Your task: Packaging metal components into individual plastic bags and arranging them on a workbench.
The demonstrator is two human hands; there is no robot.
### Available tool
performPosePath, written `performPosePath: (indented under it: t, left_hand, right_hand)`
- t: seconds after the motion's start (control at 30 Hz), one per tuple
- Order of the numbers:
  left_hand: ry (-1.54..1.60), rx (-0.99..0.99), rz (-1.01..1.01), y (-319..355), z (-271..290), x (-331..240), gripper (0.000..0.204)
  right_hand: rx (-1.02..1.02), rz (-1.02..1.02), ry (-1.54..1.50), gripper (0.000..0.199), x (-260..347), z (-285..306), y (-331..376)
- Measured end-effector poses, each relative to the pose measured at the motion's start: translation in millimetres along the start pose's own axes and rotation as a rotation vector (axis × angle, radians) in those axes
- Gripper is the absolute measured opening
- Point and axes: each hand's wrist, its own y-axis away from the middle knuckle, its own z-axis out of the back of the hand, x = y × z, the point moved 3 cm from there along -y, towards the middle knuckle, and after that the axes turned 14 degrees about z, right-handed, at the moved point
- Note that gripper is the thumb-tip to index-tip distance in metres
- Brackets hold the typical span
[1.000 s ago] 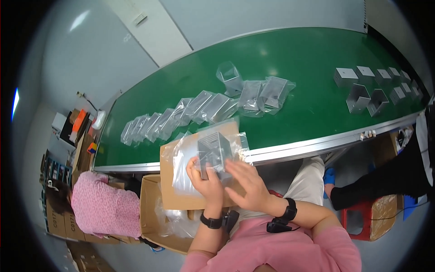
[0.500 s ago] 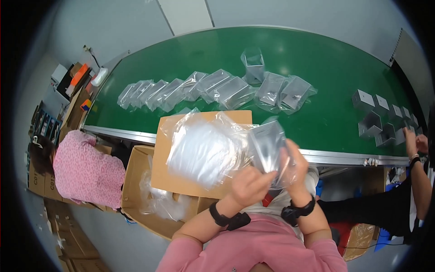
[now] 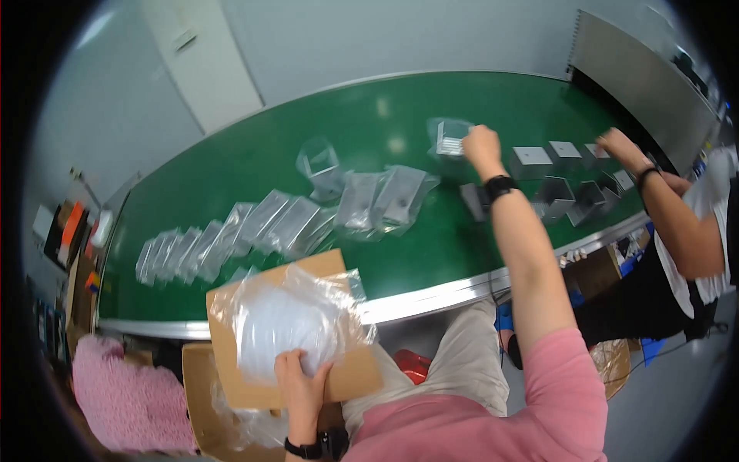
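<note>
While the right hand (image 3: 479, 144) reaches far out over the green belt (image 3: 254, 158), right of centre in the frame, its fingers close on a small bagged part (image 3: 449, 138) that rests on the belt or just above it; which, I cannot tell. The left hand (image 3: 302, 379) sits low in the frame, fingers curled over the near edge of a stack of clear bags (image 3: 289, 323) lying on a cardboard sheet (image 3: 354, 376), pinning both in place. To do this step well, it seems best to lay the bagged part flat and in line with the others, clear of the neighbouring grey boxes (image 3: 531, 162), while the left hand holds the stack steady so that no bag slides off. Left of the part, a row of filled bags (image 3: 269, 223) runs toward the left edge, overlapping one another. At the upper right, another person's hand (image 3: 616, 142) works among more grey boxes. A pink cloth (image 3: 127, 400) lies at the lower left.
</note>
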Motion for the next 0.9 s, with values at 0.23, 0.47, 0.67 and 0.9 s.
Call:
performPosePath:
  t: [0.23,0.47,0.67,0.9]
  left_hand:
    - [0.120,0.082,0.224,-6,-4,18,0.017]
    - [0.271,0.132,0.374,-20,-5,34,0.009]
    - [0.248,0.086,0.286,-20,0,39,0.012]
    - [0.458,0.154,0.395,-32,-16,26,0.011]
  right_hand:
    - [0.223,-0.088,-0.296,0.057,17,3,20]
    - [0.209,0.191,0.219,0.014,-58,88,63]
    - [0.205,0.308,0.537,0.017,-102,101,83]
    - [0.375,0.361,0.477,0.012,-150,120,76]
